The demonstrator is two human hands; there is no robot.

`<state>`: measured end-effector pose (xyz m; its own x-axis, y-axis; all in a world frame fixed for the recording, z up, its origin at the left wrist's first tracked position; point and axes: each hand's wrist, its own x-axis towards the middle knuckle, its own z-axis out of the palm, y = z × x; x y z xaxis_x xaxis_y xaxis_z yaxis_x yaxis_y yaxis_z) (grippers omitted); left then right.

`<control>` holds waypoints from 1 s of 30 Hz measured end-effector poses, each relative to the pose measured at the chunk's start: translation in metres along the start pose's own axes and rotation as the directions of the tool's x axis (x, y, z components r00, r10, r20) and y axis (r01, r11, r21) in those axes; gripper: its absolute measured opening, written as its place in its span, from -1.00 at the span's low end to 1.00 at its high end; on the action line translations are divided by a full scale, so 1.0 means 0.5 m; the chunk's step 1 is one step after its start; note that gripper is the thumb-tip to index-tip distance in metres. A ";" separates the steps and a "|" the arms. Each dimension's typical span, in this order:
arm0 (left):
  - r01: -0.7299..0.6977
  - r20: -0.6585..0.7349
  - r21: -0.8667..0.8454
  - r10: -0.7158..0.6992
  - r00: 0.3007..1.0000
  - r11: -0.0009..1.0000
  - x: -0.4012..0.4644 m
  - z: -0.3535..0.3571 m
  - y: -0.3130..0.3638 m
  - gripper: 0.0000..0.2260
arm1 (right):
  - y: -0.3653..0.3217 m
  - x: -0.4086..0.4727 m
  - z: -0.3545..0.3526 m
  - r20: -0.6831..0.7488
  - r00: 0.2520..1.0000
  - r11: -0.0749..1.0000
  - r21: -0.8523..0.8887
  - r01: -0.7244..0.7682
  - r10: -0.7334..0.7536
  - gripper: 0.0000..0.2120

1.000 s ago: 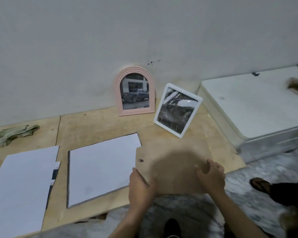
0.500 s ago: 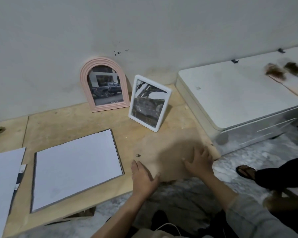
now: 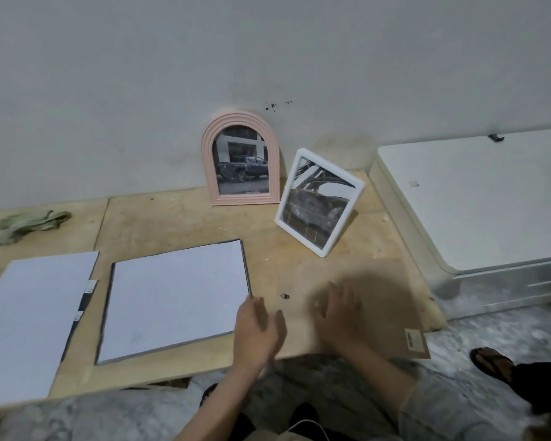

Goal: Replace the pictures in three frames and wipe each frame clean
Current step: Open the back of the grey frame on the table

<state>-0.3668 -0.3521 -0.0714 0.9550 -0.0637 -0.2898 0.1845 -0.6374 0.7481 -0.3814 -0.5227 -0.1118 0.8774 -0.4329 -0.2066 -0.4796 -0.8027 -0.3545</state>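
Item: brown backing board (image 3: pixel 363 300), lying flat at the near right of the plywood table (image 3: pixel 178 218), its near right corner hanging past the table edge over the floor
Hands: left hand (image 3: pixel 256 331) and right hand (image 3: pixel 339 315) both lying on the board with fingers straight and spread, gripping nothing; both are blurring with motion
Frames: pink arched frame (image 3: pixel 240 159) leaning on the far wall, white frame (image 3: pixel 320 202) propping upright just right of it, both carrying car pictures; a third, large frame (image 3: pixel 175 300) lying face down left of the hands, white sheet uppermost
Cloth: green rag (image 3: pixel 29 222) sitting at the far left, well apart from both hands
Risks, as judged: the board is overhanging and could be tipping off if pressed at its near corner; a forward slide could be knocking over the white frame; the small hanging ring (image 3: pixel 284 296) could be catching fingers or scratching a frame
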 end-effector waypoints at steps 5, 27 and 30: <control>0.068 -0.161 -0.032 -0.072 0.984 0.997 0.053 -0.139 -0.081 -0.56 | -0.171 0.026 0.057 0.005 0.953 0.953 0.018 0.303 -0.304 -0.51; -0.010 0.023 0.648 -0.006 1.000 0.761 0.284 -0.460 -0.307 -0.13 | -0.433 0.149 0.122 0.194 0.954 0.895 -0.344 0.283 -0.227 -0.13; -0.002 0.026 0.691 -0.022 0.999 0.723 0.282 -0.461 -0.308 -0.12 | -0.433 0.142 0.130 0.214 0.948 0.895 -0.334 0.296 -0.234 -0.16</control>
<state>-0.2069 -0.0860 -0.0899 0.9442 -0.0698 -0.3218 -0.0292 -0.9912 0.1292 -0.2163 -0.3529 -0.1091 0.9416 -0.1351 -0.3084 -0.1652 -0.9835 -0.0736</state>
